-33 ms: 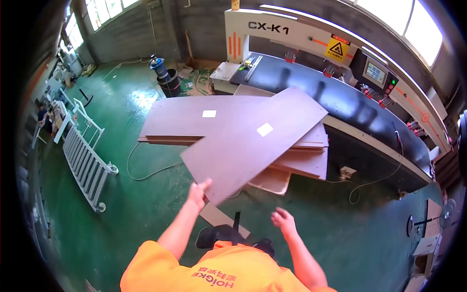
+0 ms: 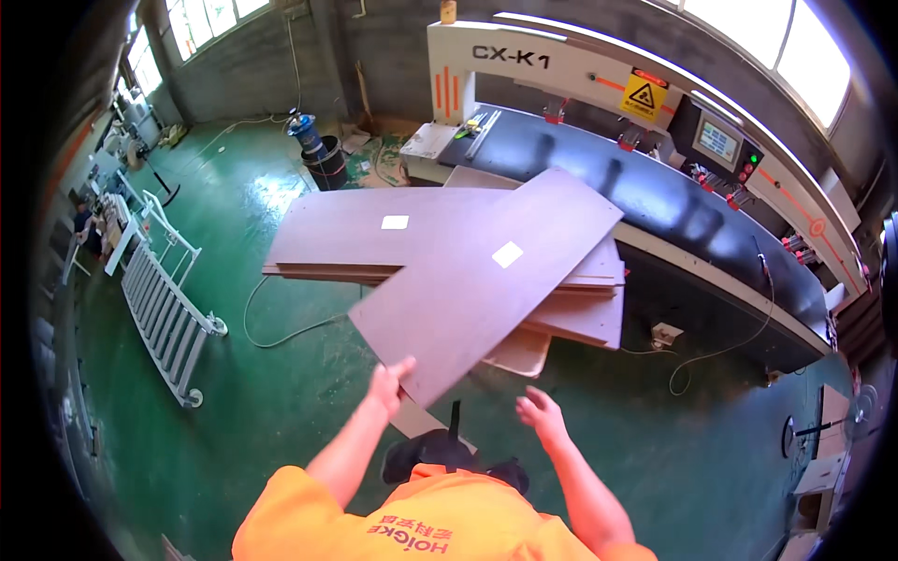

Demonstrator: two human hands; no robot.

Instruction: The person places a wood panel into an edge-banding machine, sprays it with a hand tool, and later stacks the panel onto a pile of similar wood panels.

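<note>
A long mauve board (image 2: 486, 271) with a white label lies slantwise across the stack, its near end jutting toward me. My left hand (image 2: 386, 387) is closed on the edge near that end, thumb on the upper face and the other fingers mostly hidden below. Beneath it, another labelled board (image 2: 327, 229) tops the stack, reaching out to the left. More board ends (image 2: 589, 316) show at the right. My right hand (image 2: 541, 414) is held in the air below the stack, touching nothing, with its fingers partly bent and apart.
Behind the stack runs a long machine with a black bed (image 2: 599, 164) and a control screen (image 2: 718, 140). At left stands a grey slatted trolley (image 2: 168, 309). A black bucket (image 2: 325, 164) stands farther back. A thin cable (image 2: 295, 332) lies on the green floor.
The near end of the slanted board has come slightly closer to me, together with my left hand. My right hand has shifted slightly upward and left.
</note>
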